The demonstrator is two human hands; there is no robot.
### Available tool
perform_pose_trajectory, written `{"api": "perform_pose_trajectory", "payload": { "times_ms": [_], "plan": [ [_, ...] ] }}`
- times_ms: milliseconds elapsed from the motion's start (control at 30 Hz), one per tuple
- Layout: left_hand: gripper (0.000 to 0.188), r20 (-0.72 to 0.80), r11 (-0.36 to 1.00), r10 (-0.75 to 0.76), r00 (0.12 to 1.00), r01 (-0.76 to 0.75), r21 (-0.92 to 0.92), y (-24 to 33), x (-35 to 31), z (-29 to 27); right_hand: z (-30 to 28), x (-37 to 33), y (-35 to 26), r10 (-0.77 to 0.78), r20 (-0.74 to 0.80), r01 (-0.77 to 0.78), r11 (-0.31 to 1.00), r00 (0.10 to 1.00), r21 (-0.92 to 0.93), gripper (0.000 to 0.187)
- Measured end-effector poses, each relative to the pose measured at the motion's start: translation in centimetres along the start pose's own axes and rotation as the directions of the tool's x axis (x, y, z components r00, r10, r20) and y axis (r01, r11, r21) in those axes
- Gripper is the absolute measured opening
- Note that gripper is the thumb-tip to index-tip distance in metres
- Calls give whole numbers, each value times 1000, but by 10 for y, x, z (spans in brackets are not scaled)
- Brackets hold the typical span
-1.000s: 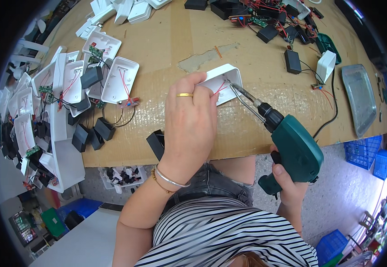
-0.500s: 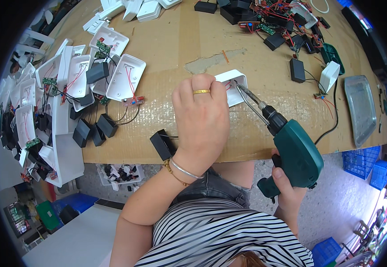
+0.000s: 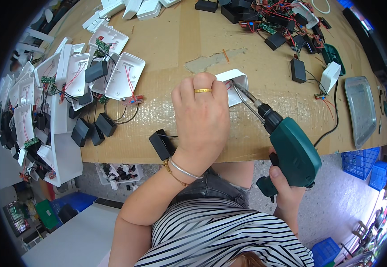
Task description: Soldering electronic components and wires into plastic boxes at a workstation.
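My left hand, back turned up, is closed at the near left side of a white plastic casing; its fingertips are hidden, along with part of the casing. Thin red wires show inside. In my right hand is a green soldering gun, gripped by its handle. The gun's dark tip and a thin metal tube beside it reach into the open casing. Next to my left wrist lies a black box, its wire running beneath that hand.
White casings with red wires, circuit boards and black boxes crowd the left side, one open casing nearest. A tangle of boards and wires sits far right, beside a metal tray. Cardboard covers the table. Blue crates stand on the floor.
The soldering gun and my right hand have shifted slightly left, and the tip sits a little further into the white casing. My left hand has hardly moved.
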State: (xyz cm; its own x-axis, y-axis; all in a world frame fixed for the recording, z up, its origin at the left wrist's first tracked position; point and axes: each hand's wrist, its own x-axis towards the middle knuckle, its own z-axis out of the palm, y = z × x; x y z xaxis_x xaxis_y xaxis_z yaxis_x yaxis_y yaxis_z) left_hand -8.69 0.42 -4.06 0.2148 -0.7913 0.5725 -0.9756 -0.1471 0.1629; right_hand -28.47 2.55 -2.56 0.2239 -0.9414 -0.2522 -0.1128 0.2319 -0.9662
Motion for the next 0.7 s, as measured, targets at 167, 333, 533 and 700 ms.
{"api": "perform_pose_trajectory", "payload": {
  "times_ms": [167,333,533,700],
  "plan": [
    [11,-12,1000,8,1000,-8,10,0,0,0,-1,2,1,-92,29,92,996,995,-11,36],
    [11,-2,1000,9,1000,-9,12,0,0,-1,0,2,-4,-59,45,61,997,997,-39,32],
    [10,13,1000,12,1000,-12,13,0,-1,0,0,3,-5,-73,28,74,995,997,-61,28],
    [9,3,1000,11,1000,-11,5,-1,0,0,-3,2,-4,76,56,-68,989,996,-133,42]
  ]
}}
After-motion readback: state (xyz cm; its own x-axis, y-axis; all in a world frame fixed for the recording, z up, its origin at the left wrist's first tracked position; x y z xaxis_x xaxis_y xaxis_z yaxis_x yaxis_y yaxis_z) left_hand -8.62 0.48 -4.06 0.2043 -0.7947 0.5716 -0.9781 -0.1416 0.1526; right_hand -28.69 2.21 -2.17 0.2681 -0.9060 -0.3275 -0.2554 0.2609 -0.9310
